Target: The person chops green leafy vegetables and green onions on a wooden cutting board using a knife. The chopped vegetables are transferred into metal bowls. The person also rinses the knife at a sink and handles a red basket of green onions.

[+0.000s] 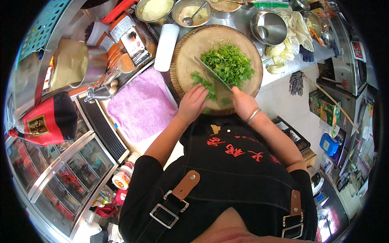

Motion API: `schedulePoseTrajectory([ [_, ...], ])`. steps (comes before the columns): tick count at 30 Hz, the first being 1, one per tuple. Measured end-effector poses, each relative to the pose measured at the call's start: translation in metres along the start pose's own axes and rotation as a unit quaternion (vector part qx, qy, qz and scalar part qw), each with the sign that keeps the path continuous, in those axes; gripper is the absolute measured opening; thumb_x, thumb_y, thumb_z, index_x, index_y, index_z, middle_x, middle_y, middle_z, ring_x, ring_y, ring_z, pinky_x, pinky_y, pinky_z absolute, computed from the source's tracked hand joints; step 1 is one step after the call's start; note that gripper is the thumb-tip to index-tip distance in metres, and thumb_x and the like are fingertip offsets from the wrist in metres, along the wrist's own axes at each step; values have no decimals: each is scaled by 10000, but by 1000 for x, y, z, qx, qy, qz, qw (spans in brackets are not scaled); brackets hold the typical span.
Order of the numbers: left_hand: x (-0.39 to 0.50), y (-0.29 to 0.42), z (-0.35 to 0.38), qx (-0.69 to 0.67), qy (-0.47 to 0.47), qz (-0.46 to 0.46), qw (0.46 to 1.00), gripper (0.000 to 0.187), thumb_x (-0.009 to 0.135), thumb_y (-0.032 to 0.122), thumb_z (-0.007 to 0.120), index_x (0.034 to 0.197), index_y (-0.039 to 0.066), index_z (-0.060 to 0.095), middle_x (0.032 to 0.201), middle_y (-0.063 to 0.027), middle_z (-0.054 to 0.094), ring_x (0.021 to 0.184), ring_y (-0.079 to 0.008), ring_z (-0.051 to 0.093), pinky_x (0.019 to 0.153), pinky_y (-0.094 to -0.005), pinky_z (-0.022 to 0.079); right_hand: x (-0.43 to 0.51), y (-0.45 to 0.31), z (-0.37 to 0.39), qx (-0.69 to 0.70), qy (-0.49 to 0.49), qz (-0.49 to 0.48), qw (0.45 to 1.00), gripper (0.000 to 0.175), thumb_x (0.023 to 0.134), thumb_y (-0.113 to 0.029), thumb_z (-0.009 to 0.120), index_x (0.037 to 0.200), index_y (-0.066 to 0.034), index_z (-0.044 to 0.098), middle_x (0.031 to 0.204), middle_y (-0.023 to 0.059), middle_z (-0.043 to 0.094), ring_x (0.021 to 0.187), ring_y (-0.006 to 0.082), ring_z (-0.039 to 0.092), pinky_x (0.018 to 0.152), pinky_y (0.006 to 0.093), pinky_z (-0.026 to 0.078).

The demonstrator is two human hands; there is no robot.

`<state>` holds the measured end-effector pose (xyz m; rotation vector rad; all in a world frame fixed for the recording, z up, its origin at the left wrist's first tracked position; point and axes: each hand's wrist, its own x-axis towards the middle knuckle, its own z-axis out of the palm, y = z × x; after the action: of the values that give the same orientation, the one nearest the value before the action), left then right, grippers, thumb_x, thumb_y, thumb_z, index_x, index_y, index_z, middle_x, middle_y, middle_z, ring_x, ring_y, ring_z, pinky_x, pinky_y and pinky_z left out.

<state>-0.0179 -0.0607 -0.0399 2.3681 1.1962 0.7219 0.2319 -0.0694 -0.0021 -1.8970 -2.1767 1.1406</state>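
Observation:
A round wooden chopping block (188, 45) with a woven-looking rim stands in front of me. On its right side lies a heap of chopped leafy green herbs (228, 65), which look like cilantro. My right hand (245, 104), with a bangle at the wrist, grips a cleaver (214, 73) whose blade slants up and left along the heap's left edge. To the left of the blade is a smaller bunch of the same herbs (204, 82). Over that bunch my left hand (193, 102) bends its fingers, holding the leaves against the block. The cleaver's handle is hidden in my right fist.
Left of the block are a white paper roll (166, 47), a phone (135, 45) and a purple towel (142, 104). Behind stand metal bowls (192, 12), one with a ladle. To the right are a steel pot (268, 28) and cabbage leaves (279, 54). A mop (297, 83) leans below.

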Motion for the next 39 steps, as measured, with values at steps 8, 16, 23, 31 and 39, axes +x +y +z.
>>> schedulePoseTrajectory([
  [8, 38, -10, 27, -26, 57, 12, 998, 461, 675, -29, 679, 1129, 49, 682, 1142, -134, 623, 1071, -370, 620, 921, -417, 528, -12, -12, -21, -69, 13, -8, 997, 128, 932, -70, 500, 1053, -46, 463, 897, 237, 652, 807, 458, 651, 689, 539, 521],
  [16, 28, -10, 33, -8, 65, 12, 998, 425, 647, -20, 692, 1064, 62, 701, 1046, -109, 656, 1067, -359, 631, 900, -403, 541, -15, -54, -36, -128, -102, 45, 985, 158, 936, -73, 481, 1093, -67, 465, 961, 210, 661, 867, 428, 691, 711, 509, 560],
  [23, 20, 7, 18, -6, 25, -7, 1000, 350, 698, 66, 718, 1047, 57, 691, 1081, -122, 660, 1113, -333, 632, 914, -385, 546, 10, -1, 1, -65, -38, -11, 997, 140, 925, -61, 481, 1064, -47, 466, 953, 235, 667, 861, 447, 679, 740, 532, 541],
  [31, 17, 11, 16, 41, 53, -48, 997, 225, 755, 14, 686, 977, 49, 697, 1024, -98, 662, 885, -318, 632, 775, -393, 548, -23, -52, -38, -119, -119, 18, 986, 169, 925, -79, 492, 1090, -51, 471, 938, 235, 687, 850, 435, 699, 714, 523, 561],
  [39, 7, 13, 14, 18, 64, -3, 998, 217, 751, 29, 726, 964, 49, 694, 1052, -114, 661, 915, -311, 642, 801, -372, 556, 2, -5, -5, -36, -67, 6, 997, 170, 909, -69, 512, 1073, -35, 484, 909, 237, 688, 841, 451, 677, 724, 535, 538],
])
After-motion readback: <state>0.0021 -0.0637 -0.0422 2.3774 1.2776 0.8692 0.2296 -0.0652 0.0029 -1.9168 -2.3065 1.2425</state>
